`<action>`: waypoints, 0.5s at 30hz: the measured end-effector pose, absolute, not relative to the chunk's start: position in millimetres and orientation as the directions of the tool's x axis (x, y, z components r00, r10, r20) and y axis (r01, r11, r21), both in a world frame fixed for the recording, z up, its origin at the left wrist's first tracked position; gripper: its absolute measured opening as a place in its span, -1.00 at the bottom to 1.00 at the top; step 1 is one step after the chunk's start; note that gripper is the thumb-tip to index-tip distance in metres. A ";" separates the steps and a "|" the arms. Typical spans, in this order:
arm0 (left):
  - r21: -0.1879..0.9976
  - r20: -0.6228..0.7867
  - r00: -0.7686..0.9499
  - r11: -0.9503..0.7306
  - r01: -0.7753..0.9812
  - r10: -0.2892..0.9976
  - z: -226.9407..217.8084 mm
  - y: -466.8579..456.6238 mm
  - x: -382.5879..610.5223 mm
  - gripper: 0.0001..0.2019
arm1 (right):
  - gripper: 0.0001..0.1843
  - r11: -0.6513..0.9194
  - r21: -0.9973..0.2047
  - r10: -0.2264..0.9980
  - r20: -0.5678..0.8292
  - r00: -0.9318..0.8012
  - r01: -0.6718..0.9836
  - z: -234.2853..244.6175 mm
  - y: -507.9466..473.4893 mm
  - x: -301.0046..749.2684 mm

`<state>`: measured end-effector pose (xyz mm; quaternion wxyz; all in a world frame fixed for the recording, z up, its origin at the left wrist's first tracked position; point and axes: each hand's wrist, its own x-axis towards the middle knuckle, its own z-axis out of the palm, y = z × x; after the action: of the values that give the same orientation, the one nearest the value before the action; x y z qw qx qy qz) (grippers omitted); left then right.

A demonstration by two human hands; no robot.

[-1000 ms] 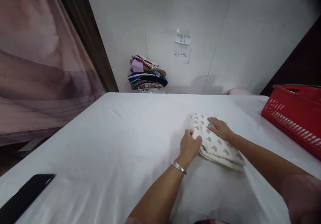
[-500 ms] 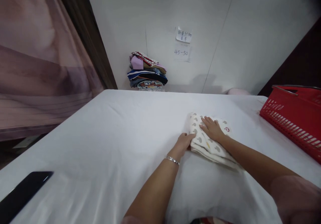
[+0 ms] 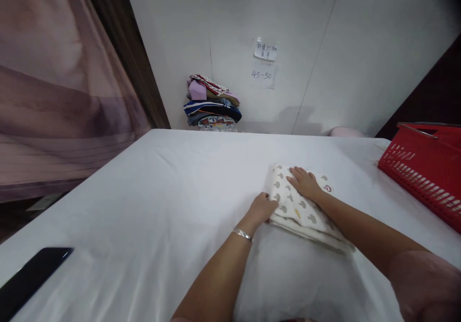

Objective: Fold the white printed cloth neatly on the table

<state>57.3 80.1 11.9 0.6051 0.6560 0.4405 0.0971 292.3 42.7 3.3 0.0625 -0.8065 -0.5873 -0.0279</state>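
A folded white cloth with a grey mushroom-like print and a small red mark lies on the white-covered table. My left hand, with a silver bracelet at its wrist, pinches the cloth's near left edge, thumb on top and the other fingers partly hidden. Flat on the upper part of the cloth rests my right hand, its fingers stretched out. Several layers show along the cloth's near edge.
A red plastic basket stands at the table's right edge. At the left front lies a dark flat device. Behind the far edge, a stack of folded clothes leans near the wall. A pink curtain hangs on the left.
My left hand has drawn the cloth's near left edge slightly toward me and to the left, so the near part lies flatter. My right hand stays on top.
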 end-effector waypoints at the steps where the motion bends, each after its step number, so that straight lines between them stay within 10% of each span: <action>1: 0.875 -0.422 0.593 0.139 0.463 0.686 12.6 80.5 57.2 -0.55 | -0.39 -0.298 -0.081 0.947 0.101 0.305 0.951 6.5 45.8 294.8; 8: 0.884 -0.463 0.617 0.275 0.379 0.636 19.9 79.0 53.3 -0.51 | -0.16 -0.322 -0.151 0.942 -0.151 0.301 0.934 33.3 88.0 318.5; 15: 0.921 -0.371 0.601 0.195 0.338 0.708 19.3 89.0 51.9 -0.56 | -0.20 -0.290 -0.132 0.957 -0.017 0.290 0.948 30.9 105.6 320.2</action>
<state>51.9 89.0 19.3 0.6469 0.6182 0.4231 0.1427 320.2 105.6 30.9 0.0481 -0.8018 -0.5938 0.0464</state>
